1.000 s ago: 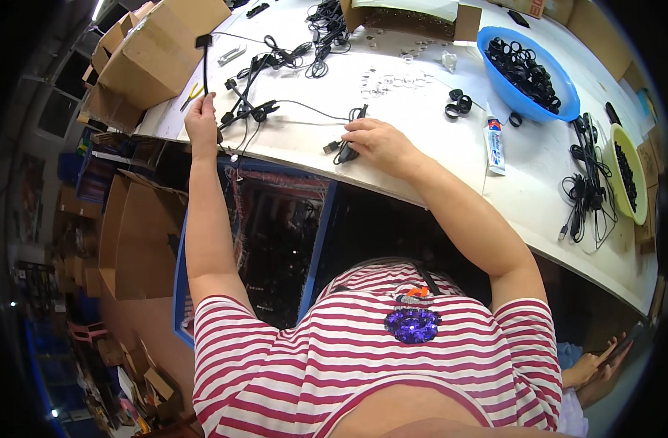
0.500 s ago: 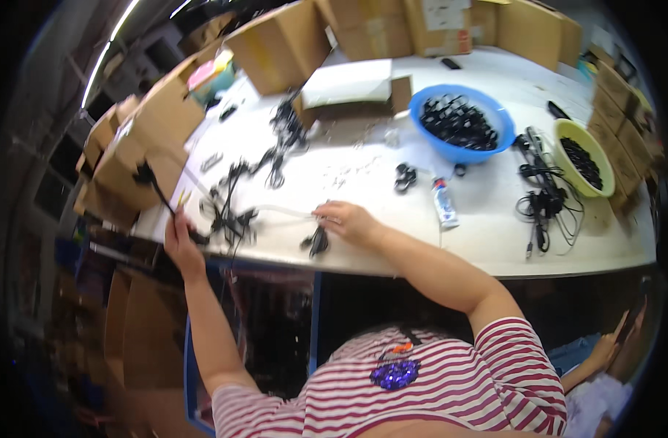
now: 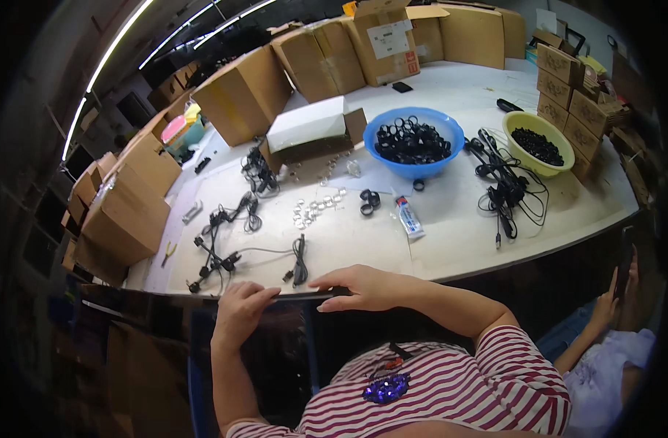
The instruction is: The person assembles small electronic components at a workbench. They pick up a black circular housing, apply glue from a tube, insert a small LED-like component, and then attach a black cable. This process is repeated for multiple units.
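Note:
Both my hands are at the table's near edge. My left hand [image 3: 243,310] is loosely closed, fingers together, with nothing visible in it. Facing it, my right hand [image 3: 359,286] is open, thumb and fingers apart and holding nothing. Just beyond them lies a folded dark cable [image 3: 300,261], with a thin grey lead running left from it. Black cables with plugs [image 3: 216,255] lie tangled beyond my left hand. Another cable heap [image 3: 259,171] sits farther back. Clear ring-shaped pieces [image 3: 313,209] are scattered mid-table, near several black rings [image 3: 369,201].
A blue bowl [image 3: 378,162] holds black rings; a yellow bowl [image 3: 557,169] holds small black parts. Between them and the edge lie a white-blue tube [image 3: 408,217] and more cables [image 3: 505,179]. Pliers [image 3: 169,253] lie left. Cardboard boxes [image 3: 319,62] line the back. Another person's hand [image 3: 606,306] shows at right.
My left hand has let go of the black cable, which now lies on the table, and drawn back rightward. My right hand has also released its cable and come nearer. The view has shifted.

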Available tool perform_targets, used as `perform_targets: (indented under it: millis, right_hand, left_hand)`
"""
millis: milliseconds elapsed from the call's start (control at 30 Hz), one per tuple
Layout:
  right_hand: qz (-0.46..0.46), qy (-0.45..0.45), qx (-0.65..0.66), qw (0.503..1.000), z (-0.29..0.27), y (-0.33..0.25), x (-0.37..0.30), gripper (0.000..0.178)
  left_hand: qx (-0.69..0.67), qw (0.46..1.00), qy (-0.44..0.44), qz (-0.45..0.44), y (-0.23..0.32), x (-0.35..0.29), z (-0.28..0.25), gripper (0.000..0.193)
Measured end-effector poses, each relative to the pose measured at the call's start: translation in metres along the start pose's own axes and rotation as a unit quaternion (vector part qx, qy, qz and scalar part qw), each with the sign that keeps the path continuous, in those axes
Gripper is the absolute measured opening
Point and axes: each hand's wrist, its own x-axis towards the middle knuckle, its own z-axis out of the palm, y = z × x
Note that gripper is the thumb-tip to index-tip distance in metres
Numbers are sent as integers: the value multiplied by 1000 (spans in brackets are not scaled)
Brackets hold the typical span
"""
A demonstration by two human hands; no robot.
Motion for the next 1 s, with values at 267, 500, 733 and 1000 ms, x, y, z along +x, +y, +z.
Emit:
perform_targets:
  millis: [267,500,733,1000]
  right_hand:
    - [107,234,199,946,29,40,-56,19]
    - [191,216,342,894,51,69,-88,14]
    - [175,174,255,935,63,89,-107,22]
    - [-65,283,-192,937,6,19,-55,26]
  left_hand:
    - [-162,928,333,-35,32,10,67,10]
    - [-760,536,282,-236,52,19,134,44]
    - [-811,512,210,-188,68,29,135,44]
    - [-770,614,93,-146,80,13,153,48]
